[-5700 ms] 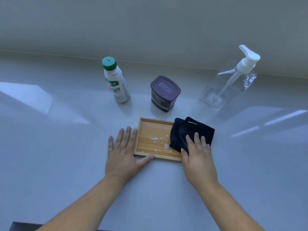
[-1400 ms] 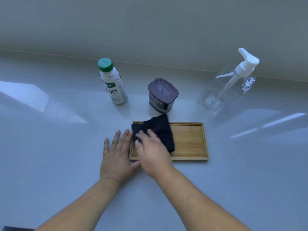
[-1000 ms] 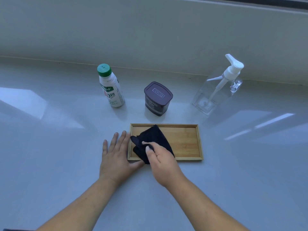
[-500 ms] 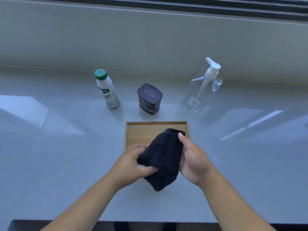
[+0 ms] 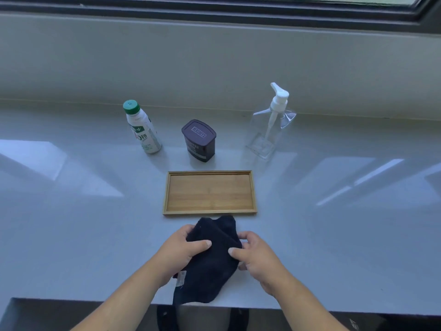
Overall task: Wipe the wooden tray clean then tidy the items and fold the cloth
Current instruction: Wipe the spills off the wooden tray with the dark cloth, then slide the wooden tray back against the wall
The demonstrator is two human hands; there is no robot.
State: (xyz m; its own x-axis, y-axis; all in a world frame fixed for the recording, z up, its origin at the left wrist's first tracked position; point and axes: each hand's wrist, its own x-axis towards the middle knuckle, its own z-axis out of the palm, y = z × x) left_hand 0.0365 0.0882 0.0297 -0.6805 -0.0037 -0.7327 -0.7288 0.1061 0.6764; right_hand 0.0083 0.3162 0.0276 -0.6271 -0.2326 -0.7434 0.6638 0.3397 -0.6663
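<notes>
Now the dark cloth (image 5: 210, 263) is bunched between both hands just above the near edge of the bench (image 5: 71, 235), a little toward the person from the wooden tray (image 5: 210, 192). It looks navy or black, thick and soft, creased into loose folds, with a small pale label at its lower left hem. The left hand (image 5: 181, 254) pinches its left side, thumb laid across the top; the right hand (image 5: 260, 256) grips its right side, thumb pressed on the fabric and the other fingers curled beneath. The cloth's lower end hangs to the bench's near edge, perhaps slightly past it; the dim light makes that hard to judge.

The tray lies flat at mid-bench, its wood showing bare and dry. Along the far edge stand a white bottle with a green cap (image 5: 142, 127), a dark lidded tub (image 5: 199, 140) and a clear pump dispenser (image 5: 272, 125). Both forearms are cut off by the bottom of the view.
</notes>
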